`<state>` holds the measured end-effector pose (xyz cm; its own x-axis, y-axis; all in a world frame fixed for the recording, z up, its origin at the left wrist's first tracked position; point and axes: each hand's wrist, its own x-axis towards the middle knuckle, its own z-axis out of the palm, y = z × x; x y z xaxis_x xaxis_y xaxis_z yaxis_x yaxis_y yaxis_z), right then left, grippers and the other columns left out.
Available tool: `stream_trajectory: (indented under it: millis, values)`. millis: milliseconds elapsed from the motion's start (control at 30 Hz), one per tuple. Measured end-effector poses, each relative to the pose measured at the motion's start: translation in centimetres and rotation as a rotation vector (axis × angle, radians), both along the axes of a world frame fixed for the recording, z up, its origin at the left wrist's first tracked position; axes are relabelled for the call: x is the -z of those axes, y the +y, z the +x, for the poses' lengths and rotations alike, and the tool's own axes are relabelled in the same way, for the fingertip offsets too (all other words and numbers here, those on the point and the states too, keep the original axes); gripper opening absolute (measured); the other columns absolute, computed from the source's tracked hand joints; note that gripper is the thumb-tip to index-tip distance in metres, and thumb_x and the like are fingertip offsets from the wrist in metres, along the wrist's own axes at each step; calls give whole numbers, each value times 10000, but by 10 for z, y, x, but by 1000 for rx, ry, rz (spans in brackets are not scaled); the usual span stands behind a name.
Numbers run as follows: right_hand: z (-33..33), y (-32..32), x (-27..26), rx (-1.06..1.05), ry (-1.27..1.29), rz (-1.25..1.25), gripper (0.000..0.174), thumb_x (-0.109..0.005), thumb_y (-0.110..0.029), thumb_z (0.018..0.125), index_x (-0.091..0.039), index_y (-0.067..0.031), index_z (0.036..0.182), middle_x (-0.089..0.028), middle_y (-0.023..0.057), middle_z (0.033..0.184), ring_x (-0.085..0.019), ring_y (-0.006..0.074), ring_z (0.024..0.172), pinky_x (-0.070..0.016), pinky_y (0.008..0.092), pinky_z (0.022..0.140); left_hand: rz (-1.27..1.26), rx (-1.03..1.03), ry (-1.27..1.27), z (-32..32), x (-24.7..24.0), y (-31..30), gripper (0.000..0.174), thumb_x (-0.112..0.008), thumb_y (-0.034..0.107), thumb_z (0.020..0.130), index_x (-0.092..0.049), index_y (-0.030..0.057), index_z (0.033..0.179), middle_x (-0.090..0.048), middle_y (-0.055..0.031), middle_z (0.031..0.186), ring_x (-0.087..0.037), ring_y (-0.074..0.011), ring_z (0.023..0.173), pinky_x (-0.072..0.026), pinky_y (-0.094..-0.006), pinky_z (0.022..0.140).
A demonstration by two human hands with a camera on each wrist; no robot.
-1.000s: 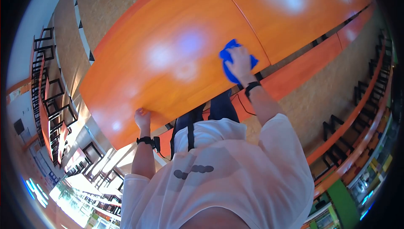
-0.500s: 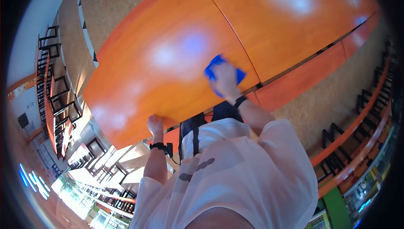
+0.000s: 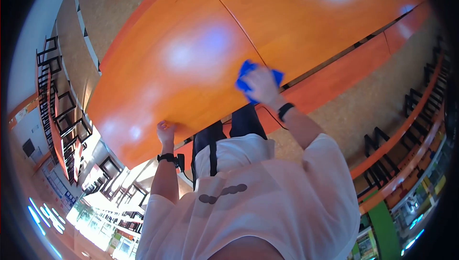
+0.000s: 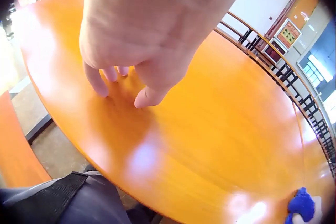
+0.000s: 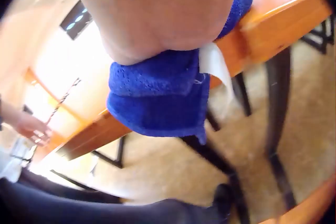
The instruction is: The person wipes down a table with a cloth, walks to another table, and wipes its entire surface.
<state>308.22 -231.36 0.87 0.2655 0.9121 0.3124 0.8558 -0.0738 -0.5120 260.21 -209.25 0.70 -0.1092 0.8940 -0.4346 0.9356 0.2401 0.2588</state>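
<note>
My right hand (image 3: 262,84) holds a blue cloth (image 3: 245,75) against the orange tabletop (image 3: 201,88), at the near edge by the seam between two table sections. In the right wrist view the cloth (image 5: 157,95) is folded under the palm, and part of it hangs over the table edge. A white tag (image 5: 216,65) sticks out of it; the fingers are hidden there. My left hand (image 3: 165,133) rests near the table's front left edge. Seen from the left wrist, that hand (image 4: 134,50) has loosely bent fingers, the fingertips at the tabletop and nothing held.
An orange bench (image 3: 325,85) runs along the near side of the table, beside my legs (image 3: 246,123). Black table legs (image 5: 278,103) stand under the edge close to the right hand. Rows of tables with black-framed seats (image 3: 62,111) line the far left and right.
The right hand has carried the cloth over the tabletop, rightward to the seam and up to the near edge. The left hand has stayed near the front left edge. The head view has shifted.
</note>
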Motion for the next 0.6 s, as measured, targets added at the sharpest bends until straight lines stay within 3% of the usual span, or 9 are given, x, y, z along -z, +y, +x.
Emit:
stream_trajectory:
  millis: [67,200,300,400,467,600]
  values:
    - [68,-28,-3,232,-49,-32,422,-801,-294,802,-712,-148,1188,-675,118,1189,-590,380,1185,-444,546,1038,22,-4,26,7,2,1,652,-899,242,726,-647,60,1300,-680,-164,1198,-687,-313,1065,-574,-439,928]
    - [152,-41,14,650,-129,12,468,-810,-272,788,-700,-127,1220,-671,130,1182,-584,386,1161,-442,547,1036,95,96,72,10,7,2,592,-881,224,725,-670,70,1256,-672,-159,1181,-680,-320,1046,-570,-445,928]
    - [159,-22,15,922,-172,46,459,-812,-267,792,-702,-120,1213,-668,132,1165,-589,390,1129,-461,539,1000,114,77,18,12,1,-2,564,-868,212,731,-677,73,1243,-669,-159,1187,-679,-321,1044,-566,-443,932]
    - [130,2,10,1065,-229,29,442,-813,-253,792,-706,-114,1198,-668,141,1146,-593,392,1084,-476,528,943,164,102,-27,5,-2,2,532,-862,208,737,-688,66,1219,-670,-149,1184,-678,-321,1045,-566,-448,935]
    - [97,29,10,918,-177,29,410,-813,-229,778,-706,-109,1155,-666,152,1096,-595,391,1062,-467,524,915,231,145,-107,-8,12,8,521,-866,205,734,-696,66,1207,-675,-141,1168,-676,-318,1061,-562,-448,947]
    - [-20,128,3,569,7,-14,454,-821,-264,762,-679,-150,1178,-652,133,1116,-577,382,1126,-430,535,1000,215,158,-86,-13,20,14,516,-869,192,724,-707,67,1198,-688,-135,1142,-667,-318,1088,-549,-445,981]
